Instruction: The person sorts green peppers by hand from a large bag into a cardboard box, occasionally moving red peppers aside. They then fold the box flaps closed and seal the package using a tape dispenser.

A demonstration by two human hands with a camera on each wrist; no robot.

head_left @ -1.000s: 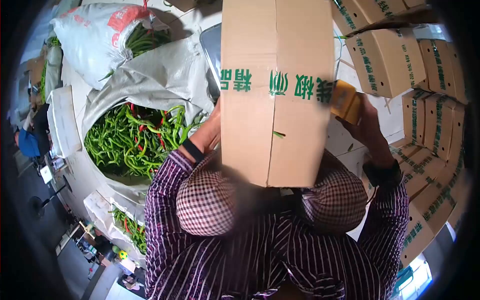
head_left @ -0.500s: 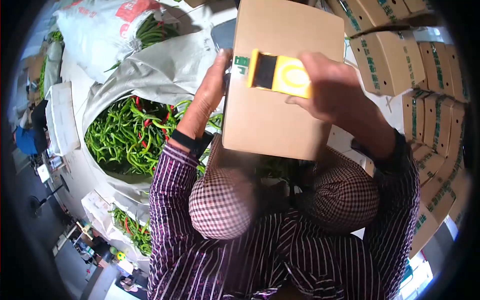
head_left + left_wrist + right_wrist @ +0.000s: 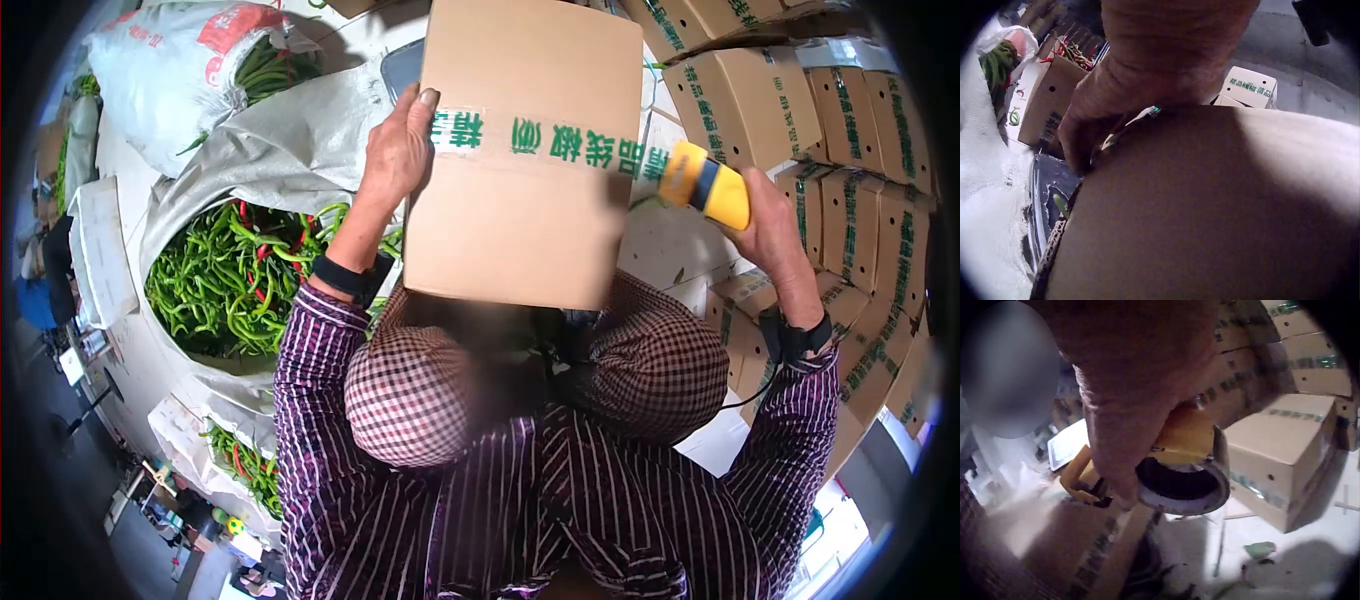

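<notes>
In the head view a cardboard box [image 3: 520, 230] stands in front of the person's knees. A strip of clear tape with green lettering [image 3: 545, 143] runs across its upper face, out to a yellow tape dispenser [image 3: 708, 187] beyond the right edge. My right hand [image 3: 772, 225] grips this dispenser; its tape roll [image 3: 1183, 481] shows in the right wrist view. My left hand [image 3: 395, 155] holds the box at its left edge, thumb along the edge. The left wrist view shows its fingers [image 3: 1079, 134] bent over a box edge, their tips partly hidden.
To the left, an open sack [image 3: 270, 165] is full of green and red chillies [image 3: 235, 285]. A white sack [image 3: 165, 80] lies behind it. Stacked cardboard boxes [image 3: 860, 220] line the right, one box [image 3: 740, 110] nearer. The person's checked-cloth knees [image 3: 655, 360] flank the box.
The box has been turned, so a face without a seam shows. My right hand passed over it with the dispenser, then moved off to the right, leaving lettered tape across. My left hand stays at the left edge.
</notes>
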